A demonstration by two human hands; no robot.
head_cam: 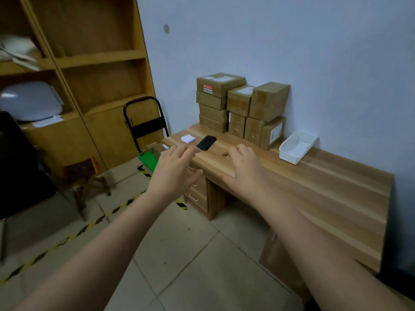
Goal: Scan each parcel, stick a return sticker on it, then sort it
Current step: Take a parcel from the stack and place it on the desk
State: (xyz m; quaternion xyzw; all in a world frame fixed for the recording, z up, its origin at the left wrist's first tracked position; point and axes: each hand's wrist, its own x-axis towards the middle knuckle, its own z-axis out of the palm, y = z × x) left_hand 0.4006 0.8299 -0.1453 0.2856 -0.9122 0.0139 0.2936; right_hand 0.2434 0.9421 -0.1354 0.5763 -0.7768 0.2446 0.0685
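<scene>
Several brown cardboard parcels (241,106) are stacked against the wall at the far end of a wooden desk (325,194). In front of them lie a black handheld scanner (206,142) and a small white pad of stickers (188,138). My left hand (177,169) reaches forward with relaxed fingers, its fingertips just short of the scanner, holding nothing. My right hand (243,167) hovers over the desk's front edge, fingers spread and empty.
A white plastic basket (296,149) sits on the desk by the wall. A green bin with a box (149,159) stands on the floor left of the desk, beside a black folding chair (146,122). Wooden shelves (89,63) fill the left. Yellow-black tape (94,223) crosses the tiled floor.
</scene>
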